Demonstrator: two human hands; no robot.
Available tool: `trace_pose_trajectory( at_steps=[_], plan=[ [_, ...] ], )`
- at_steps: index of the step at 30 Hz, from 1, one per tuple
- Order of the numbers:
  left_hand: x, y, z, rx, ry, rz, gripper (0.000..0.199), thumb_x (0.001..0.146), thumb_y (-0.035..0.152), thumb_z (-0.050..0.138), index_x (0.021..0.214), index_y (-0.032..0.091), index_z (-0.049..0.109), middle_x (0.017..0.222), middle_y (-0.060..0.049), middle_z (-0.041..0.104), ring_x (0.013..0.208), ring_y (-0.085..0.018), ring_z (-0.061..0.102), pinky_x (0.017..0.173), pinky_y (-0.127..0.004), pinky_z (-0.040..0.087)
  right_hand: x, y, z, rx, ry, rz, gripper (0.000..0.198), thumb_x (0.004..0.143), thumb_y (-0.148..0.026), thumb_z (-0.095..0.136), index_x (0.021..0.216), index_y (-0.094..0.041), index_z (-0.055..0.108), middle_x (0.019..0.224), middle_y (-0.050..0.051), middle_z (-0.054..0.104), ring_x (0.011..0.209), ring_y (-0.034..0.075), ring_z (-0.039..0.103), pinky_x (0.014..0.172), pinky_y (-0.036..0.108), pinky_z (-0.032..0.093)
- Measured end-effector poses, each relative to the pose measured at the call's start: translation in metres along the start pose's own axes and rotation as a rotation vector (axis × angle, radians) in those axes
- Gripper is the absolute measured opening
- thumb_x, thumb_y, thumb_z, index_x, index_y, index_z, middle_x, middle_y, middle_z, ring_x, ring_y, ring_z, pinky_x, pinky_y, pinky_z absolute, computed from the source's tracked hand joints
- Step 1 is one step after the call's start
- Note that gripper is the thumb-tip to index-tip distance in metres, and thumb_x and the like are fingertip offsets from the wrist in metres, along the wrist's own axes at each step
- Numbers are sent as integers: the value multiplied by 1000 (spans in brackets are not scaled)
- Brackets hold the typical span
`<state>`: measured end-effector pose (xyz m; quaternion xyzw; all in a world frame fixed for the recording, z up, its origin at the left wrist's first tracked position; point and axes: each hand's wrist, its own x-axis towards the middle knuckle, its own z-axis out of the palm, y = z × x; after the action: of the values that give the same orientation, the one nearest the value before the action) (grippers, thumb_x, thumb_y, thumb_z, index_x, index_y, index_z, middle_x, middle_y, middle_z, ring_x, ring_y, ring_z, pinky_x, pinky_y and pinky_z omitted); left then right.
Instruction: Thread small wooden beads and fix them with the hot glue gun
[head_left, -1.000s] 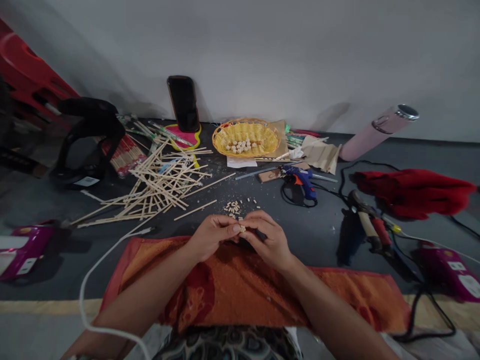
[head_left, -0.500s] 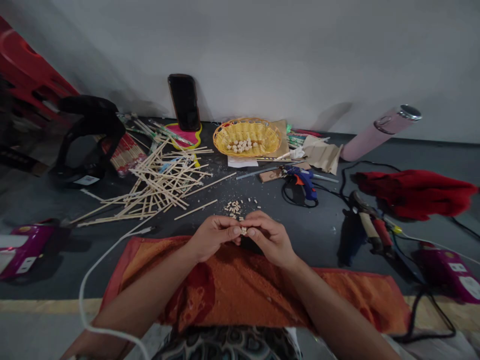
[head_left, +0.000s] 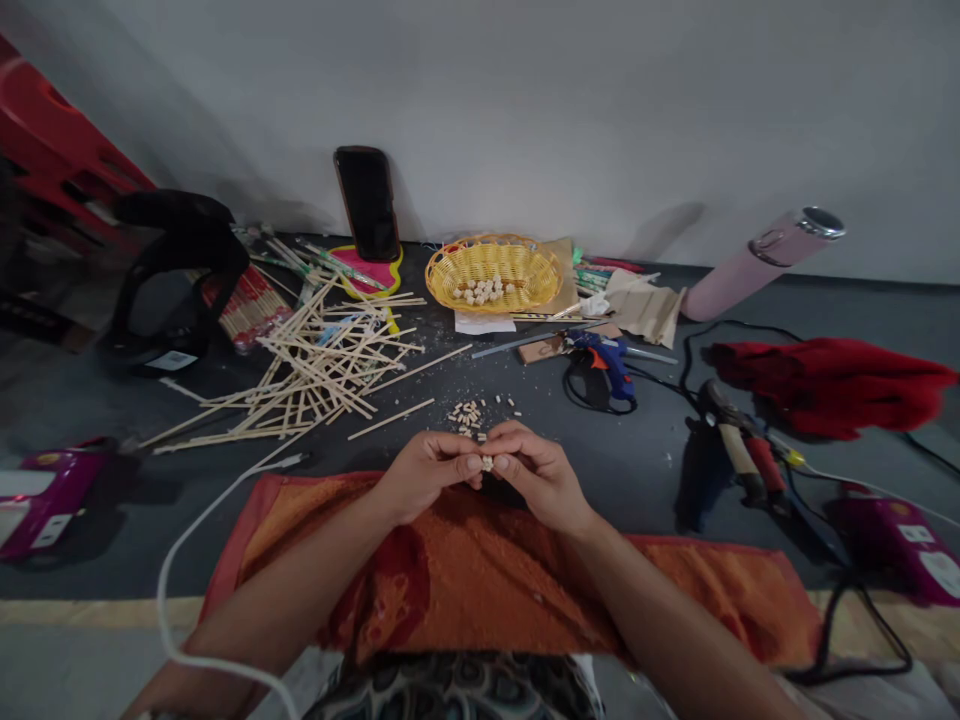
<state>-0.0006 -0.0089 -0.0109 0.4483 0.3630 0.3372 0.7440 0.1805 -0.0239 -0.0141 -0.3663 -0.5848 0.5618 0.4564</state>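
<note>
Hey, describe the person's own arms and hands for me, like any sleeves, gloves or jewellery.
The left hand and right hand wear no gloves, and I can make out no rings, watch or bracelet. The forearms are unsleeved over most of their visible length. A dark garment with a rounded grey pattern shows below.

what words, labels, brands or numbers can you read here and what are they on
None can be read with certainty:
White label on the black band: print too small.
Left purple device: pale patches, any lettering blurred.
Right purple device: the same.
Red-and-white packet: any print too blurred.
Blue glue gun: no lettering made out.
</note>
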Motion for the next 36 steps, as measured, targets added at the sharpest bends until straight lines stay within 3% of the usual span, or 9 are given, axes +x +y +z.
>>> trace_pose_trajectory(
  at_steps=[4,8,12,17,25,36],
  plan=[
    [0,0,2,-93,36,-47,21,73,34,70,74,13,71,64,-3,64,59,-10,54,60,-22,40,0,-2,-3,-77,4,-42,21,88,-29,54,107,-24,64,100,7,57,88,15,56,77,30,50],
    [-1,1,3,-147,63,-69,22,72,34,71,80,13,72,73,-4,67,60,-10,56,61,-23,42,0,-7,-5,-280,41,-214,37,80,-25,66,116,-27,60,108,8,55,93,18,55,77,32,50],
    [-1,1,4,-85,70,-61,24,72,37,70,75,12,70,64,-2,63,59,-10,53,62,-23,41,0,-9,-3,-413,48,-327,39,78,-19,68,115,-30,62,106,6,57,99,19,55,86,35,48],
    [1,0,3,-30,50,-46,27,73,38,69,69,12,69,61,-1,62,58,-10,53,62,-22,40,1,-8,-3,-450,60,-317,32,81,-18,64,110,-30,66,101,5,60,94,18,58,86,36,48],
    [0,-2,1,-82,11,-46,24,74,36,68,79,13,71,65,-2,63,61,-10,54,63,-23,41,3,-7,-4,-456,76,-333,27,82,-17,63,106,-28,67,95,5,63,88,17,60,83,36,49],
    [1,4,1,129,14,48,30,77,39,64,64,12,65,62,-2,58,63,-11,49,64,-23,37,3,-5,-1,-409,70,-303,21,82,-18,63,101,-26,69,94,5,64,88,17,60,80,35,50]
  ],
)
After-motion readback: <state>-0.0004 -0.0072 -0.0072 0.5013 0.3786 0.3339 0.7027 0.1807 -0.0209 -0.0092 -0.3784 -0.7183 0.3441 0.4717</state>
